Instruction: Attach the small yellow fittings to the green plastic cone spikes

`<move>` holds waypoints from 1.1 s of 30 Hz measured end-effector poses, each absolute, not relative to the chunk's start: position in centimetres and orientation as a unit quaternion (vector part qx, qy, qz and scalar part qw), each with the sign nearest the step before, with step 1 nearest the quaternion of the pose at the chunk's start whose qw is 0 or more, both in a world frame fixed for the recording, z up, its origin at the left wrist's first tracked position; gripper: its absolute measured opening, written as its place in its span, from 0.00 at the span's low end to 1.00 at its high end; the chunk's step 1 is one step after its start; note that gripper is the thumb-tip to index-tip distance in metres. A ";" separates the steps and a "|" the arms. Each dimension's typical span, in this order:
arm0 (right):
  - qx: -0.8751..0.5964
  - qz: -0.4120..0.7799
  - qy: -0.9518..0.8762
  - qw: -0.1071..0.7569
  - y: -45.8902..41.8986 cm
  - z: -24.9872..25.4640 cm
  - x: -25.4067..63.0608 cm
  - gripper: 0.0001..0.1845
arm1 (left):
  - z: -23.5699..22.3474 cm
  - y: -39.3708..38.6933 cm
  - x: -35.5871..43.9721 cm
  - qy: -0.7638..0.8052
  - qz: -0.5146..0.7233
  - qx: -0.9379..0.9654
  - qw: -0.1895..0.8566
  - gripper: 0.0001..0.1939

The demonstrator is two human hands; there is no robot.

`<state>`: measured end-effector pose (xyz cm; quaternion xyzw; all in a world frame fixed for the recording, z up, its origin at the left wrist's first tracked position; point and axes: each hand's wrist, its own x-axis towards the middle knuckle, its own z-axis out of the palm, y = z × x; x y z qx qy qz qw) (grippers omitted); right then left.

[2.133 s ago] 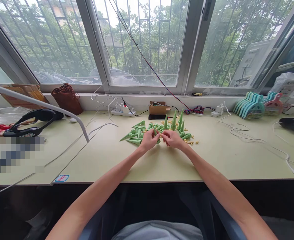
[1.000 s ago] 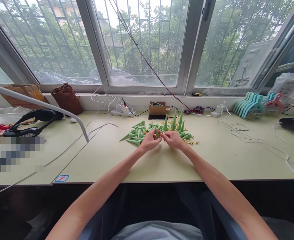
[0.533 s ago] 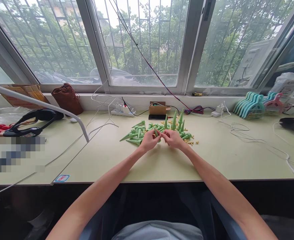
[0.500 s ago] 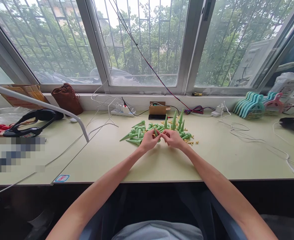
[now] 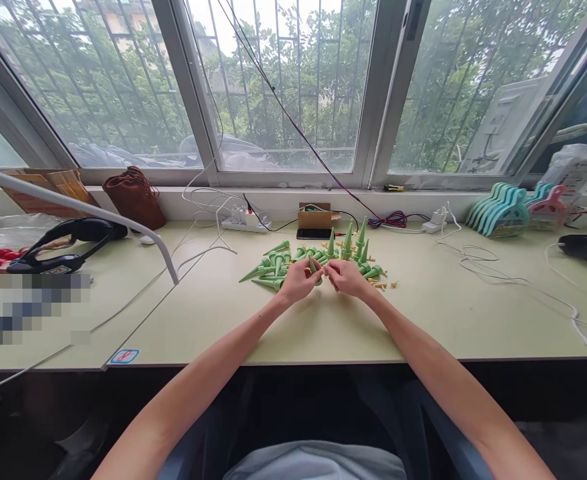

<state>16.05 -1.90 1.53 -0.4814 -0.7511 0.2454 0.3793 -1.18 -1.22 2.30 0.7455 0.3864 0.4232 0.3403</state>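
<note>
My left hand (image 5: pixel 297 283) is closed around a green watering spike (image 5: pixel 312 265), its pointed end showing above the fingers. Close beside it, the fingers of my right hand (image 5: pixel 346 277) are pinched together at the spike's near end; whatever they hold is too small to make out. More green cone-shaped spikes (image 5: pixel 276 265) lie in a heap behind and left of my hands. A few upright spikes (image 5: pixel 347 245) stand on their wide ends just beyond my right hand. Small yellow pieces (image 5: pixel 393 285) are scattered to the right of that hand.
Behind the heap lie a phone (image 5: pixel 314 234) and a small cardboard box (image 5: pixel 315 217). A white power strip (image 5: pixel 246 222) sits by the window ledge. White cables (image 5: pixel 513 275) trail across the right side. Headphones (image 5: pixel 68 243) rest at left; teal hangers (image 5: pixel 499 211) stand at right.
My fingers have shifted slightly: the right hand has moved a little right, opening a small gap between the fingertips. The spike stays in my left hand.
</note>
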 end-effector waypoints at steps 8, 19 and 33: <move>-0.508 0.246 -0.746 0.353 -1.8 1.5 16.2 0.22 | 2.0 -1.2 -1.2 0.375 0.416 0.766 0.316 0.08; -0.496 0.254 -0.739 0.380 -1.9 1.7 16.1 0.20 | 1.7 -0.7 -1.1 0.377 0.430 0.765 0.295 0.09; -0.482 0.270 -0.743 0.377 -1.9 1.4 16.1 0.13 | 1.7 -0.8 -1.2 0.394 0.423 0.767 0.279 0.09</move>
